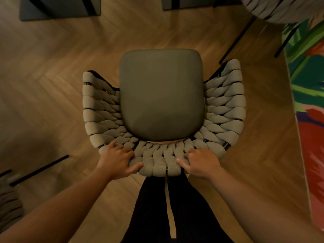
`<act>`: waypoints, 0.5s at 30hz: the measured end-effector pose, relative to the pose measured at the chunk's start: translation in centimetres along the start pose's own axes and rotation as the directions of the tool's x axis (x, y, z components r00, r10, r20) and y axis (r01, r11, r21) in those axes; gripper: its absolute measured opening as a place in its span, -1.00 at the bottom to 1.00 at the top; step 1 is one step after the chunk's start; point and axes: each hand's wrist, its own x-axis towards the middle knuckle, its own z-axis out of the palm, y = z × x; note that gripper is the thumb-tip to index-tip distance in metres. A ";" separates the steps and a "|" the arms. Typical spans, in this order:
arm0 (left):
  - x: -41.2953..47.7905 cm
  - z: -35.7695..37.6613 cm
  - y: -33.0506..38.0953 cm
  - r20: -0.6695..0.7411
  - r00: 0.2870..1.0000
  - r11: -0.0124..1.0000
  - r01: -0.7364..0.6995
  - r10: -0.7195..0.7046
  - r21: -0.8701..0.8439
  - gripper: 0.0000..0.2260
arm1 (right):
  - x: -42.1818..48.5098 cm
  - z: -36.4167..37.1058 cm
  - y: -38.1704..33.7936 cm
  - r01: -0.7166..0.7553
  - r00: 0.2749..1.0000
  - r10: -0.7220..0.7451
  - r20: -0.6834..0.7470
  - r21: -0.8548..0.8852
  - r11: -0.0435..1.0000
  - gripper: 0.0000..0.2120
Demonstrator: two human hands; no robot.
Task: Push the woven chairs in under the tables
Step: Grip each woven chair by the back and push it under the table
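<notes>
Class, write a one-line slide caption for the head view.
Left hand and right hand grip the backrest of a woven chair on herringbone floor.

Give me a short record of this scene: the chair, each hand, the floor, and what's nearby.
chair: woven chair, grey seat cushion, out on open floor, no table over it
left hand: grips the top of the backrest
right hand: grips the backrest too
floor: wood, herringbone pattern
nearby: colourful rug on the right; second chair at top right
</notes>
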 end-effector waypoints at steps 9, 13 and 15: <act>1.2 0.7 -0.8 -0.043 0.998 0.997 -0.056 0.054 -0.045 -0.24 | 0.2 -0.2 0.2 -0.079 0.995 0.079 -0.064 0.004 0.997 -0.29; 2.6 -0.3 -1.5 -0.060 0.996 0.996 -0.070 0.067 -0.050 -0.25 | 1.2 -0.9 0.8 -0.104 0.989 0.102 -0.109 -0.013 0.995 -0.32; 3.6 -1.0 -1.9 -0.062 0.996 0.997 -0.066 0.063 -0.045 -0.25 | 2.0 -1.5 1.2 -0.115 0.988 0.113 -0.105 -0.014 0.993 -0.30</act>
